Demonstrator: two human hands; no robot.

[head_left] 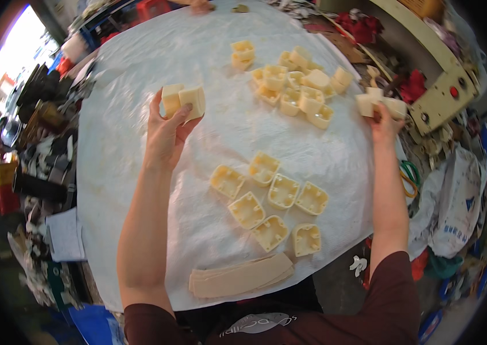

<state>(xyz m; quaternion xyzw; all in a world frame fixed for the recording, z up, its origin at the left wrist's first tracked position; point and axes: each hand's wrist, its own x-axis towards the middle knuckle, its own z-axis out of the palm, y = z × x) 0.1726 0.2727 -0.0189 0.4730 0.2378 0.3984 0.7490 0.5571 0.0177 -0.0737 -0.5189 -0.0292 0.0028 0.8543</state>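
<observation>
Two cream plastic box shells (192, 102) are gripped in my left hand (165, 129), raised over the left part of the covered table. At the table's right edge, my right hand (385, 123) is closed on several more cream box shells (377, 102). A loose heap of the same shells (298, 86) lies to the left of my right hand. Nearer to me, several shells (269, 198) rest with their open sides up, showing small pegs inside. A stack of tan strips (240, 276) lies at the table's near edge.
White sheeting (123, 172) covers the table. A cream machine part with a red button (447, 98) stands at the right, beside a white sack (453, 201). Clutter and a paper sheet (65, 234) line the left side. Another person's hand (200, 6) shows at the far edge.
</observation>
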